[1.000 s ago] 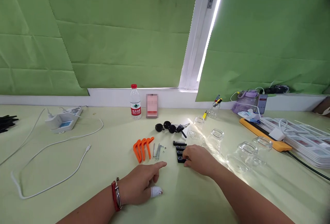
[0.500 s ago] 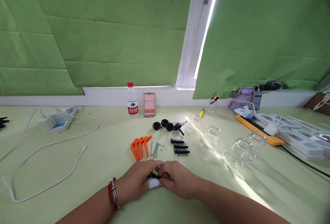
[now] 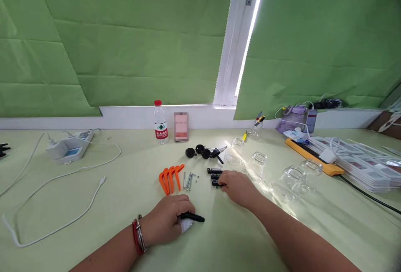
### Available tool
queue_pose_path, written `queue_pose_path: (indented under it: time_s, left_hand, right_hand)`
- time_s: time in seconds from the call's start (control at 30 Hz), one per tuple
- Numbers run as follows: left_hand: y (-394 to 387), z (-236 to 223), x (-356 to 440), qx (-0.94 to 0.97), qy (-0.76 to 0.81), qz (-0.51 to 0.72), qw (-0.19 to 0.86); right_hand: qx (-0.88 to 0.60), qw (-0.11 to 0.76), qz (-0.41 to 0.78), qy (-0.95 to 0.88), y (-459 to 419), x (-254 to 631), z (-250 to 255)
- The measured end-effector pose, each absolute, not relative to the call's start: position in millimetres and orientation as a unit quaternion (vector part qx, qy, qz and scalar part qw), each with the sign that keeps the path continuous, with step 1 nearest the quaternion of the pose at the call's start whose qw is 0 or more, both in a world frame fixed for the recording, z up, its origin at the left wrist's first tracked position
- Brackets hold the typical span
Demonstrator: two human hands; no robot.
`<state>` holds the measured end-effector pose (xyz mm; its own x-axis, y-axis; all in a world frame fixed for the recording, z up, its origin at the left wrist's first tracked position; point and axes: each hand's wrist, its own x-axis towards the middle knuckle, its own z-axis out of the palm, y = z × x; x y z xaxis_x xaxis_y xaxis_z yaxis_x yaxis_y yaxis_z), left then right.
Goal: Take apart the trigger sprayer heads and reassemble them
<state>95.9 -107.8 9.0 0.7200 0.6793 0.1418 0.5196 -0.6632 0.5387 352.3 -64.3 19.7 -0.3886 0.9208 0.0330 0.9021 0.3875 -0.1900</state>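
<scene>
My left hand, low in the middle, is closed around a slim black plastic shaft whose end sticks out to the right. White wrapping covers one of its digits. My right hand lies over the right end of a row of black plastic sleeves and small coil springs, its fingers curled down among them; what they pinch is hidden. Left of the row are several thin bolts with tiny nuts beside them. Several bent orange handles lie further left.
Black round-ended parts lie behind the row. Upturned glass jars stand to the right. At the back are a water bottle and a pink card. A white cable loops on the left; stacked white frames lie far right.
My hands were together around the black piece. Now my right hand has moved away to the right and forward onto the sleeves and springs, while the left keeps the shaft.
</scene>
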Motion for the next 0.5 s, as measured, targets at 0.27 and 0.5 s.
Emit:
queue_pose_path:
  time_s: [0.27, 0.5]
  left_hand:
    - [-110, 15, 96, 0.857, 0.350, 0.225, 0.304]
    - [-112, 17, 94, 0.841, 0.362, 0.237, 0.325]
  right_hand:
    - [-0.532, 0.033, 0.051, -0.844, -65, 346, 11]
    - [-0.448, 0.067, 0.109, -0.885, -78, 331, 14]
